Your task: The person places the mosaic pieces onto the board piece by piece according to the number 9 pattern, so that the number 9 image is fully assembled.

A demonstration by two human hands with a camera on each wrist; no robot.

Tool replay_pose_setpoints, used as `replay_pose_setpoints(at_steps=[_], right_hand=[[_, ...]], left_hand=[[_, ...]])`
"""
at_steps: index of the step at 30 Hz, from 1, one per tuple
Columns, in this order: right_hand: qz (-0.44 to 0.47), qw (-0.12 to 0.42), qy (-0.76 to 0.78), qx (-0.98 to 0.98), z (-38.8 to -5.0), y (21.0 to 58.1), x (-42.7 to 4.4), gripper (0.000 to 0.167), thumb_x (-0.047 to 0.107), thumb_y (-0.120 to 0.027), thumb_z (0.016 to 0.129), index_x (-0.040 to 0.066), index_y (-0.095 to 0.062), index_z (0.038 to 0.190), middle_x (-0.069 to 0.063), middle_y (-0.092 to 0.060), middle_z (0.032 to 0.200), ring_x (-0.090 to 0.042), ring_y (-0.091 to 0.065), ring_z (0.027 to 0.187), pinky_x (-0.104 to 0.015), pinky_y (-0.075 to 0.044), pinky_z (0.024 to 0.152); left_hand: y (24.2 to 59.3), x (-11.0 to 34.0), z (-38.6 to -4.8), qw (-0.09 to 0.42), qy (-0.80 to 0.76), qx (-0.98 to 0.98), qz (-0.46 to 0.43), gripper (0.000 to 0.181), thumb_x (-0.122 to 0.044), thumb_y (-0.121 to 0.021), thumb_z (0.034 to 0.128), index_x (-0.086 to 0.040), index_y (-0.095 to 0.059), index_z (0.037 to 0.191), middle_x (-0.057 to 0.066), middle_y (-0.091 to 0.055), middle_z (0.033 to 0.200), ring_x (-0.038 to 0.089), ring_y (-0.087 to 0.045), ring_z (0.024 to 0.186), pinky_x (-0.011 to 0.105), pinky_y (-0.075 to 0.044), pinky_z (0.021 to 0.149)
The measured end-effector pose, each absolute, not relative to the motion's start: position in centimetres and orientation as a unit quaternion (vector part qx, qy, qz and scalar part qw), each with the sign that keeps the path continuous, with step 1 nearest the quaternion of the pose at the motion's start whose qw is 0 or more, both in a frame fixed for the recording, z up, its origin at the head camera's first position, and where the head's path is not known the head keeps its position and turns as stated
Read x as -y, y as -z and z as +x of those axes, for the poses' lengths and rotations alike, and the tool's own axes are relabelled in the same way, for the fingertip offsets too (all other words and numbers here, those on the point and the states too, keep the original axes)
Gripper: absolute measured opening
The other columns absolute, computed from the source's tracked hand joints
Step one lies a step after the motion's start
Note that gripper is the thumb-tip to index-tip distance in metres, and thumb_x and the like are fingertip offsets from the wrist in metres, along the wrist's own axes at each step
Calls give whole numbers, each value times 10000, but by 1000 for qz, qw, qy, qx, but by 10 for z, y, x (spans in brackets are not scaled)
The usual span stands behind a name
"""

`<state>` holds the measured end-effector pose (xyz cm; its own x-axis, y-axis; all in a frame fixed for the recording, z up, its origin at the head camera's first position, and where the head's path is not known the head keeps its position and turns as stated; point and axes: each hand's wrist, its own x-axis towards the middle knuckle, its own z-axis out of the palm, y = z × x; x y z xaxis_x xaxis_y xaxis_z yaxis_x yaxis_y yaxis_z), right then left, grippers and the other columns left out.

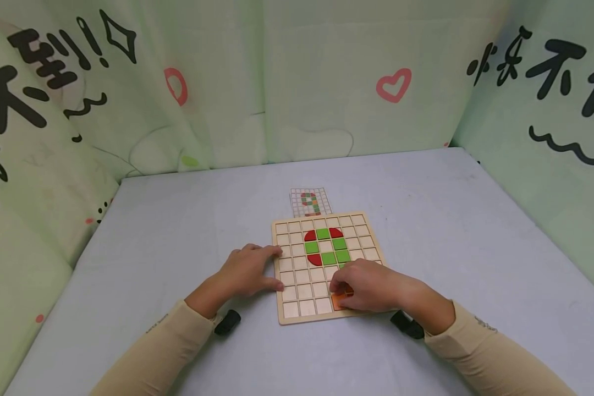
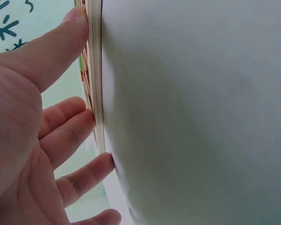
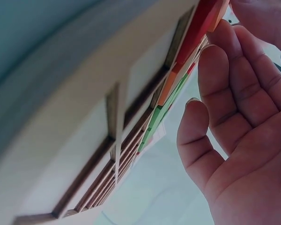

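Observation:
A wooden grid board lies on the table. My left hand rests its thumb and fingertips on the board's left edge; the left wrist view shows the fingers fairly straight against that edge. Over the lower right cells, my right hand pinches an orange tile at the nearest row. In the right wrist view this orange tile shows by the thumb, beside a red tile. Green tiles and red quarter-round tiles form a ring on the board. The right hand hides some cells.
A small printed pattern card lies just beyond the board. The white table has printed curtains at its back and sides. Black bands are at both wrists.

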<state>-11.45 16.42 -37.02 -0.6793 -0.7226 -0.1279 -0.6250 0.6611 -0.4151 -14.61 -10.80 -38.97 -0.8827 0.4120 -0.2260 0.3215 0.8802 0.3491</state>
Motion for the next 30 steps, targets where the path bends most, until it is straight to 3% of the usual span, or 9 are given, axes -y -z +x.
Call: replay_pose_setpoints(at_steps=[24,30], right_hand=[[-377,142,178,-898,-115,370,-164,92,108,-755,873,176,-716,921,157,-608,826,-43,-526,758,-297,-478,747],[-348,157,192,-904,-113,367,-166,104,170,-754,891,178,-719,988,153,-614,880,-62,-528,793,-308,-476,771]], left_hand=[[390,108,-146,144,-153,-959,190,782,-464,-844,784,-172,-538,1442,60,-605,1341,314,-460,1313,527,-360,1056],[390,108,-146,144,-156,-958,191,777,-460,-845,785,-169,-540,1438,65,-606,1339,318,-462,1308,526,-363,1050]])
